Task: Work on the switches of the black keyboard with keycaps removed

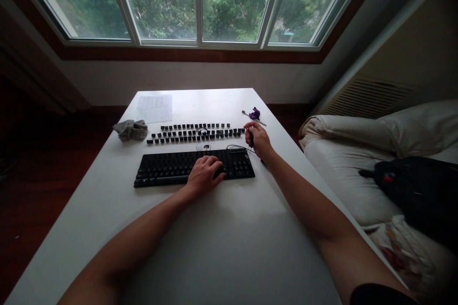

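Observation:
A black keyboard [171,164] lies on the white table, its right part bearing the number pad. Across its middle right rests my left hand [205,171], palm down with the fingers spread over the keys. Above the keyboard's upper right corner my right hand [258,139] is closed around a small dark-handled tool with thin wires, which looks like a keycap puller [250,145]. Its lower end is too small to make out. Behind the keyboard stand rows of loose black keycaps [191,134], with a small clear round piece [203,146] between them and the keyboard.
A crumpled grey cloth [130,130] lies at the table's left edge, near a printed sheet [154,107]. At the far right are a purple item [255,113] and a small brush [244,112]. A black cable [236,146] loops behind the keyboard. A bed [343,171] stands right of the table.

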